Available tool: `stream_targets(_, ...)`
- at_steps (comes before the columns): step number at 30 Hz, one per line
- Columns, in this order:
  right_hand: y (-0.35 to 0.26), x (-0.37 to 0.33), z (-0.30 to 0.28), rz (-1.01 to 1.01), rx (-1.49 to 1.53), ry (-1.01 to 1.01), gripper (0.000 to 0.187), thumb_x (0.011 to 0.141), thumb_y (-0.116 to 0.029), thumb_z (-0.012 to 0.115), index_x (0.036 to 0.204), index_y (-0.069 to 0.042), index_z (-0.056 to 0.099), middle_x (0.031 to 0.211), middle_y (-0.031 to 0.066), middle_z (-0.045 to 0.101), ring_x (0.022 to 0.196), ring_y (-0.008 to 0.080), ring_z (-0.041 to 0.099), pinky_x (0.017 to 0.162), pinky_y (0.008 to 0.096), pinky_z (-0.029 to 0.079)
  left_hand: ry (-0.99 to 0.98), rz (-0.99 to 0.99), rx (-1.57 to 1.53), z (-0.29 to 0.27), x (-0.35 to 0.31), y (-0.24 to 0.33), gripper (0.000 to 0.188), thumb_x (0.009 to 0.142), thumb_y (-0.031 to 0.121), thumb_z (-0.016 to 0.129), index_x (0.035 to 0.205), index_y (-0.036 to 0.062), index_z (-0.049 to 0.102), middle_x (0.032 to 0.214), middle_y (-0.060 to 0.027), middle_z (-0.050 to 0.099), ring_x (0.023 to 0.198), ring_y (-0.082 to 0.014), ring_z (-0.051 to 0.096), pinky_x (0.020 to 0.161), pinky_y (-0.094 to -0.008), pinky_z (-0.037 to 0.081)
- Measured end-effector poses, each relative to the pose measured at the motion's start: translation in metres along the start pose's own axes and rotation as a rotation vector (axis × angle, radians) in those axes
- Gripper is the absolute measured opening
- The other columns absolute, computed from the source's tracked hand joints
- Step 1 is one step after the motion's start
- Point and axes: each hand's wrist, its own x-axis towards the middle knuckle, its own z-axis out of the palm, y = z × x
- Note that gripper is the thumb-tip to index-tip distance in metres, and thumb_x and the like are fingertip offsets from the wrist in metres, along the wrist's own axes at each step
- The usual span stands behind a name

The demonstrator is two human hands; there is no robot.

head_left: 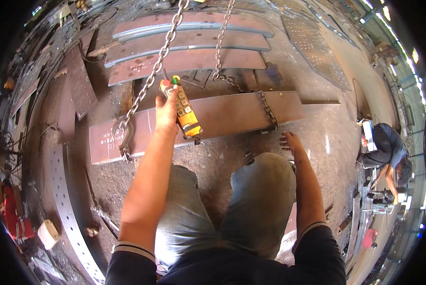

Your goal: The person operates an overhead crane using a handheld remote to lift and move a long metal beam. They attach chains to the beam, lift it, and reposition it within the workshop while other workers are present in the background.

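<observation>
My left hand [167, 110] is wrapped round a yellow crane remote control [186, 114] with a red knob, a green button and rows of pale keys. Below it lies a long reddish-brown steel plate [213, 114] with chalk marks at its left end. A hook-shaped clamp [124, 137] grips that end and hangs from a steel chain [159, 64]. A second chain [221, 40] runs down to the plate, and its lower length [268, 109] loops over the right part. My right hand [292, 141] hovers near the plate's front edge with fingers apart, holding nothing.
Several steel plates [189, 59] lie beyond the chained one. A perforated strip [70, 199] stretches along the left, and a large drilled plate [312, 52] lies far right. At the right, a co-worker [388, 147] bends over metal pieces. A white container [48, 234] stands lower left.
</observation>
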Motion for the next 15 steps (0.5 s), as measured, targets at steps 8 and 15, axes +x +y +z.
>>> stream_targets(8, 0.09, 0.116, 0.039, -0.027, -0.077, 0.227, 0.05, 0.097, -0.036, 0.06, 0.136, -0.007, 0.051, 0.118, 0.0153, 0.068, 0.099, 0.0346, 0.067, 0.081, 0.0509, 0.054, 0.022, 0.114, 0.104, -0.045, -0.025, 0.028, 0.055, 0.089, 0.035, 0.077, 0.126, 0.0043, 0.05, 0.092, -0.0111, 0.065, 0.075, -0.0285, 0.071, 0.066, -0.0438, 0.061)
stream_targets(15, 0.102, 0.177, 0.055, -0.448, -0.337, 0.271, 0.056, 0.091, -0.035, 0.068, 0.136, -0.005, 0.055, 0.128, 0.0238, 0.064, 0.11, 0.0386, 0.067, 0.093, 0.0429, 0.051, 0.16, 0.146, 0.126, -0.037, -0.037, 0.031, 0.053, 0.087, 0.036, 0.079, 0.118, 0.0041, 0.05, 0.091, -0.0111, 0.064, 0.072, -0.0276, 0.069, 0.065, -0.0437, 0.061)
